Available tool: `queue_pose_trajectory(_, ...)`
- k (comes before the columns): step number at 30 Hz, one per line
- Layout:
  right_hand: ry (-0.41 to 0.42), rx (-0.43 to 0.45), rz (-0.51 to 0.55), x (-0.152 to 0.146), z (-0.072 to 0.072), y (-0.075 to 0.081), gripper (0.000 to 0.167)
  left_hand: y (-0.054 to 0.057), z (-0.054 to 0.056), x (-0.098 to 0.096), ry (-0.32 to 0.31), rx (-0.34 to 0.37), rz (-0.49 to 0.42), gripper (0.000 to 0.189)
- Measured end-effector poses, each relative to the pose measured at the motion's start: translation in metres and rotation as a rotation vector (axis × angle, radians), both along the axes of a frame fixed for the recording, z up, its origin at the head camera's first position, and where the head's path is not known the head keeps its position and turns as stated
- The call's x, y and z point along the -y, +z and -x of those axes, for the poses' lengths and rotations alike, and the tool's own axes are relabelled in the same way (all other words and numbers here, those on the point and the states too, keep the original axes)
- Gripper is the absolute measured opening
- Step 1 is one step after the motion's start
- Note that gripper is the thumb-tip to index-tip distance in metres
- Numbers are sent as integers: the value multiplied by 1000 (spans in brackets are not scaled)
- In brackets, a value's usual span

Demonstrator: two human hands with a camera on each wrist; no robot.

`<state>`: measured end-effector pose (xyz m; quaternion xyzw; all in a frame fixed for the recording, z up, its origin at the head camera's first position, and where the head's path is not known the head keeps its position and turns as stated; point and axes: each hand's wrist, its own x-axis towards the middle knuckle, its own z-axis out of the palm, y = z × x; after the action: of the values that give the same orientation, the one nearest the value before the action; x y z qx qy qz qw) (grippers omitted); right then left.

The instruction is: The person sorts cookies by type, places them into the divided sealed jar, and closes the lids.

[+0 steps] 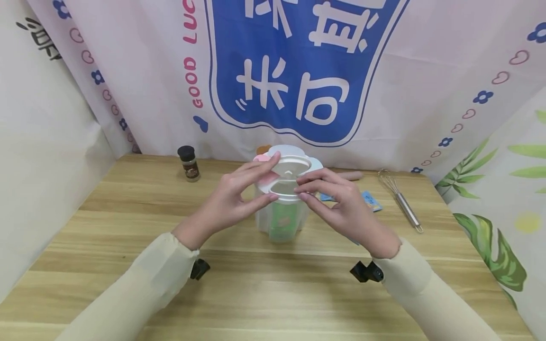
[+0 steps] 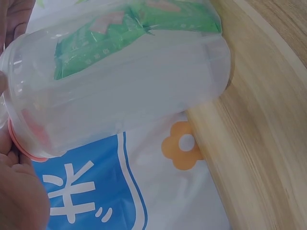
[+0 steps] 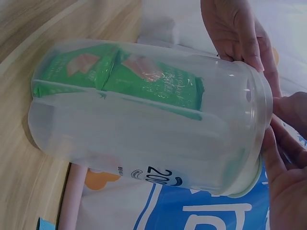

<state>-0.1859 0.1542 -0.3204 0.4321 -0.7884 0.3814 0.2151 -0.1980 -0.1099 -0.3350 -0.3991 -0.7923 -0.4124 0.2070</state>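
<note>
A translucent storage canister stands upright on the table, with green packets inside it. Its petal-shaped lid has pink, white and pale blue sections; a white oval flap is raised behind the front opening. My left hand reaches over the lid from the left, thumb on the front rim and fingers fairly straight toward the flap. From the right, my right hand pinches the lid's edge beside the opening with thumb and bent fingers. The exact contact is partly hidden.
A black-capped seasoning bottle stands at the back left. A whisk lies to the right. Between whisk and canister are blue packets and a pinkish rod. A printed cloth hangs along the table's back edge.
</note>
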Motion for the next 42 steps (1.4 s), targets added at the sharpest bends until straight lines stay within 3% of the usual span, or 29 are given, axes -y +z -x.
queue_pose_trajectory(6, 35, 49, 227, 1, 6, -3, 18, -1, -2, 0, 0, 25, -19, 71)
queue_pose_trajectory(9, 26, 111, 362, 1, 10, 0, 14, -1, -2, 0, 1, 34, -31, 71)
queue_pose_trajectory(12, -14, 194, 409, -1, 12, 6, 14, 0, -1, 0, -5, 35, -35, 70)
queue_pose_trajectory(17, -40, 325, 323, -3, 18, 16, 22, 1, -1, -1, -3, 53, -17, 71)
queue_pose_trajectory(22, -56, 369, 200, -3, 22, 19, 24, 0, -1, -2, -3, 69, -9, 73)
queue_pose_trajectory(27, -71, 398, 190, -3, 25, 20, 22, 0, 1, -4, 2, 57, -18, 72)
queue_pose_trajectory(32, -80, 416, 182, -5, 25, 21, 21, 3, -1, -7, 65, 70, -6, 70)
queue_pose_trajectory(42, -69, 438, 148, -9, 23, 22, 18, 17, -3, -16, 144, 181, -50, 23)
